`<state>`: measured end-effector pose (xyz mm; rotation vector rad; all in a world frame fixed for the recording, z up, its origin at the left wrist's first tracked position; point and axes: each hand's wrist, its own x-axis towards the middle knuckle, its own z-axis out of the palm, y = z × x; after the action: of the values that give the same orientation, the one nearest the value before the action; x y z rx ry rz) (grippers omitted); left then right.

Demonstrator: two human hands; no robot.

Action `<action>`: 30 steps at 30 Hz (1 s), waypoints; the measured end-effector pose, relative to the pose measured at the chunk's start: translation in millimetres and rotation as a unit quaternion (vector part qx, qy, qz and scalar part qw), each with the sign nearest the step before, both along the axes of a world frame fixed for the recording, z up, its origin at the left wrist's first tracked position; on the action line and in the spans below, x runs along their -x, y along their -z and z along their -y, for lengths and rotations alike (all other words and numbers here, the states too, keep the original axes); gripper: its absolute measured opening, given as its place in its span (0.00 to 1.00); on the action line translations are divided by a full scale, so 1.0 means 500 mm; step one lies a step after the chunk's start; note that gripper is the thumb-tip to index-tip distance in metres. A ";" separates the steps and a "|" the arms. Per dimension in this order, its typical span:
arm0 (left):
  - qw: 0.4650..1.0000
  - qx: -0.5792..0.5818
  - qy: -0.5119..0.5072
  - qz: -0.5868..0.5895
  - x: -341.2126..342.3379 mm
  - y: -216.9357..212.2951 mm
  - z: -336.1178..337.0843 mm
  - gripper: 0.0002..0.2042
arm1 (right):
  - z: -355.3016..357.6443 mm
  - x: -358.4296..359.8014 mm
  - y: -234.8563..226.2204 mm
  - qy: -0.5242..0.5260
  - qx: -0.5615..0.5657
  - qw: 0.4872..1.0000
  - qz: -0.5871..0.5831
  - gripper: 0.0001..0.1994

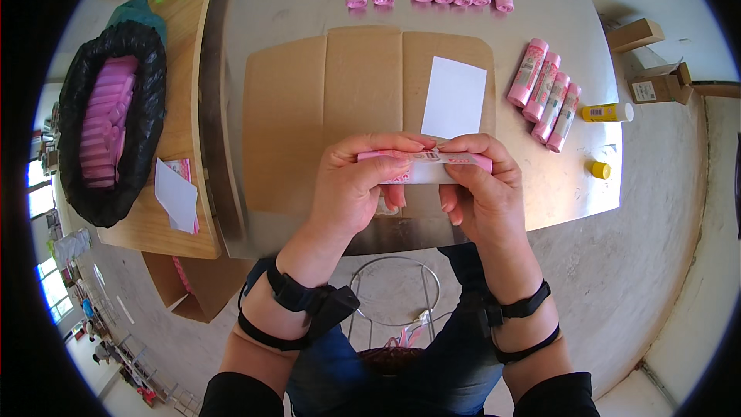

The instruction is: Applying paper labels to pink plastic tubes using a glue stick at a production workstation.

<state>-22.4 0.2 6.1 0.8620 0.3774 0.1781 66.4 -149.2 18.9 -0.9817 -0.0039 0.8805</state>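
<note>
Two-handed grip, nearly closed: left hand (349, 179), right hand (491, 185) pinching opposite ends of pink-and-white printed strip (422, 174).

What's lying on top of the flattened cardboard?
White paper lies on the cardboard's right part. The left hand and right hand, holding a pink-and-white item, block some of the near side; what's behind them, and beneath the paper, is hidden.

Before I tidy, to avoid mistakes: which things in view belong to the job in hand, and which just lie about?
Likely job:
pink-printed white paper strip in left hand and right hand
pink cylindrical printed rolls
white rectangular paper sheet
yellow-and-white cylindrical tube

Likely lying about:
long brown cardboard box, far right
white-labelled brown cardboard box beside it
</note>
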 end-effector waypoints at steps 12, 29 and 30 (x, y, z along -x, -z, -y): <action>0.998 -0.047 0.011 0.035 0.002 -0.012 -0.004 0.08 | 0.004 0.005 -0.007 0.001 -0.040 0.998 0.052 0.04; 0.990 -0.055 0.118 0.051 -0.001 -0.030 -0.018 0.07 | 0.020 -0.006 -0.009 0.011 -0.028 1.000 -0.007 0.05; 0.989 -0.055 0.123 0.054 -0.002 -0.030 -0.019 0.07 | 0.020 -0.008 -0.008 0.003 -0.027 1.000 -0.009 0.05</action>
<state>-21.3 9.8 21.2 0.9962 0.1577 0.0169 70.2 -159.5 22.9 -0.9219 -0.0094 0.8806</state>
